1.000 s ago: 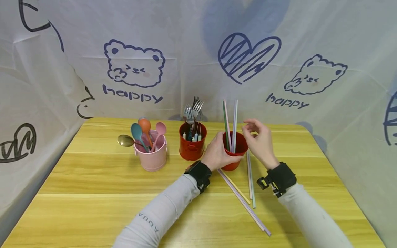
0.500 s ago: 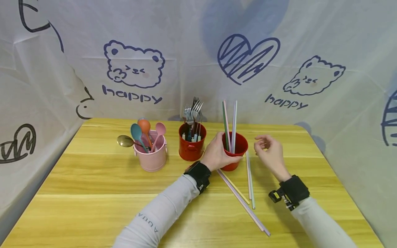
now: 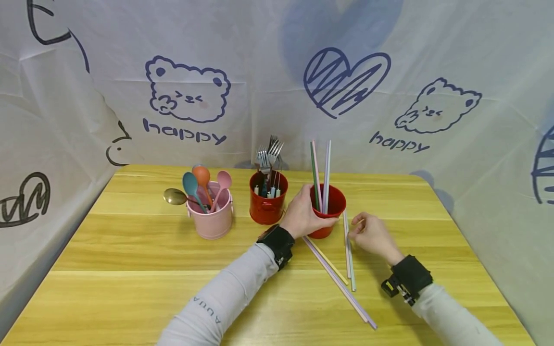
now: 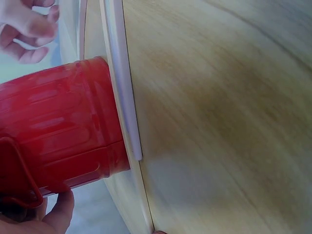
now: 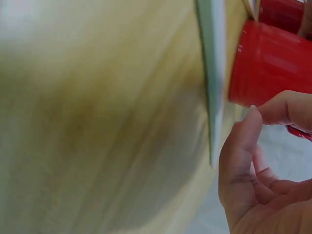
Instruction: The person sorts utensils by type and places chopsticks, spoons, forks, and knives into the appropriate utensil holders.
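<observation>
My left hand (image 3: pixel 303 216) grips a small red bucket (image 3: pixel 322 232) at its side, thumb across the front. Green, pink, lilac and pale chopsticks (image 3: pixel 327 178) stand upright in it. My right hand (image 3: pixel 374 236), thumb and forefinger tips close together and holding nothing, is beside two chopsticks (image 3: pixel 348 259) lying right of the bucket. In the right wrist view, a green chopstick (image 5: pixel 210 87) lies just past the thumb. A yellow chopstick (image 3: pixel 331 263) and a pink and lilac pair (image 3: pixel 352 300) slant across the table before the bucket. Left wrist view: a lilac chopstick (image 4: pixel 124 83) near the bucket's base.
A second red bucket (image 3: pixel 265 214) with several forks (image 3: pixel 271 156) stands left of the left hand. Further left, a pink bucket (image 3: pixel 213 223) holds spoons (image 3: pixel 201 178); a gold spoon (image 3: pixel 175 196) juts out over its side. A white cloth (image 3: pixel 259 105) hangs behind the wooden table (image 3: pixel 143 259).
My right hand has drawn away from the bucket's rim to the right, then come down toward the two chopsticks on the table. The left hand stays on the bucket.
</observation>
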The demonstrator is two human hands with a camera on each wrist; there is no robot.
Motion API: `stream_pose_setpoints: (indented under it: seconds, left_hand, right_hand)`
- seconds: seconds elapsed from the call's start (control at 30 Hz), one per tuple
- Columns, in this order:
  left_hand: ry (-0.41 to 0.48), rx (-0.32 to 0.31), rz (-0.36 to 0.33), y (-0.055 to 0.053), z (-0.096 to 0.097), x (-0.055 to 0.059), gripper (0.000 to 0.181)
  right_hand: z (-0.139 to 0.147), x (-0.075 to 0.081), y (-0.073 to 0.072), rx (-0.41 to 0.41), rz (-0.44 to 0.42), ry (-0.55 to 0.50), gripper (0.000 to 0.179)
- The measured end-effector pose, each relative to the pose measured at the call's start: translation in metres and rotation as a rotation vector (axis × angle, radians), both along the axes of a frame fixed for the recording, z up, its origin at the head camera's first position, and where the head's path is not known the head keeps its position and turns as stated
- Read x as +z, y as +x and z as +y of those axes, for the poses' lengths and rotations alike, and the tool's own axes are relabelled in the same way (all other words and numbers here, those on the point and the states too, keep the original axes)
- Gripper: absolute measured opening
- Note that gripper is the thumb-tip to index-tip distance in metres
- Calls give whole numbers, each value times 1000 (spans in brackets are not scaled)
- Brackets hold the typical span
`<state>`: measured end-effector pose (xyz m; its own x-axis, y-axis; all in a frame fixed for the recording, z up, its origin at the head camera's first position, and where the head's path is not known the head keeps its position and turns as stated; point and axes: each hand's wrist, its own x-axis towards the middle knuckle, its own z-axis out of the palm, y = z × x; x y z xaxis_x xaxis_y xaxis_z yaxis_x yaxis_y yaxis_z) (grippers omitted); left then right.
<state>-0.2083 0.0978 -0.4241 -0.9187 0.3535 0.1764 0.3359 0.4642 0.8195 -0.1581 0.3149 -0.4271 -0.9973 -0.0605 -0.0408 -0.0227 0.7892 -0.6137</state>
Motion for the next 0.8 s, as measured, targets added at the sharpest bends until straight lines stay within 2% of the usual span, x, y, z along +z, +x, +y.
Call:
stream_pose_setpoints:
  seconds: [0.2,0.57,0.8]
  left_hand:
    - [1,-3,-6,0,0,0,90]
    - [-3,-2,-1,0,0,1,89]
    - [9,-8,-4,0,-2,1,89]
  right_hand:
    - [-3,-7,2,20,-11,28,27]
    - [-5,-11,1,0,-46,71,32]
    - [-4,-7,-3,-7,-158,100,34]
